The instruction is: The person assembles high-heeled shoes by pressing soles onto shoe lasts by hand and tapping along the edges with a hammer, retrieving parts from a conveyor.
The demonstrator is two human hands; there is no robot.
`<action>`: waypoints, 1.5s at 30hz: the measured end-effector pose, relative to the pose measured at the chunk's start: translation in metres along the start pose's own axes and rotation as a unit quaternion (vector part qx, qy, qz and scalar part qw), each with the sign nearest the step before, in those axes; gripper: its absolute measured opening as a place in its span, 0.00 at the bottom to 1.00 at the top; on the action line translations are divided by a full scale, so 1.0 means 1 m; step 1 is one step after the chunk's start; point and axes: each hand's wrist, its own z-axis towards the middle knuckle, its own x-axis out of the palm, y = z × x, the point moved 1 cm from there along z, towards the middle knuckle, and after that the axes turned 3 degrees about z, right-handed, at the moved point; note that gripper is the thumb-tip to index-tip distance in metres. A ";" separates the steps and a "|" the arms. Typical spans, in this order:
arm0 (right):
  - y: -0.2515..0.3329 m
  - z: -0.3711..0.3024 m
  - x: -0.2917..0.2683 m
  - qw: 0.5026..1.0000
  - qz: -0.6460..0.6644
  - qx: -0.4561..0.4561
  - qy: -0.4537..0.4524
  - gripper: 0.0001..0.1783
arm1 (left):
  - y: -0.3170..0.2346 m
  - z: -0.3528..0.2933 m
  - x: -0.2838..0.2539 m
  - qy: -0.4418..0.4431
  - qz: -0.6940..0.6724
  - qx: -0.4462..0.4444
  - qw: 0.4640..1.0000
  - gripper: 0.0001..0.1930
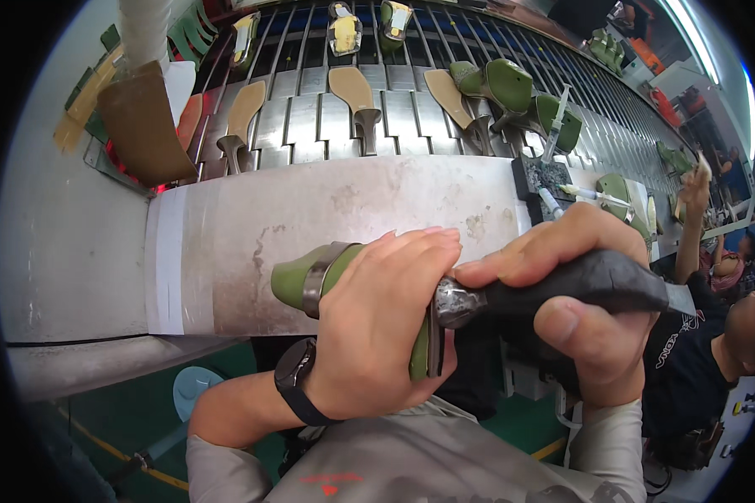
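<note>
My left hand (386, 298) is wrapped over a green shoe last (290, 283), with a shiny dark strap (317, 281) around its toe part. The last lies sideways at the front edge of the pale worktop, and my palm hides most of its middle. My right hand (596, 293) grips a black-handled tool (579, 283). Its rounded, worn metal head (458, 303) sits against the end of the last, beside my left fingers, and a flat metal tip (681, 299) sticks out at the other end. Whether the head presses on it I cannot tell.
Beyond the stained worktop (377, 189) runs a slatted metal conveyor (302, 126) carrying beige insoles (351, 88) with heels and green lasts (508, 85). A black block (533, 180) holds syringes (556, 126). A brown board (145, 126) stands left. A co-worker (684, 369) is at right.
</note>
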 end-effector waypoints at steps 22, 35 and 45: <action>-0.156 -0.051 0.023 0.993 -0.041 -0.098 0.055 0.17 | 0.072 -0.149 0.029 -0.078 0.346 0.013 0.935 0.38; -0.150 0.026 0.018 0.974 -0.051 -0.112 0.192 0.14 | 0.074 -0.156 0.035 -0.112 0.335 0.006 0.935 0.24; -0.141 0.010 0.028 0.953 -0.121 -0.169 0.222 0.18 | 0.073 -0.153 0.037 -0.110 0.349 0.005 0.931 0.22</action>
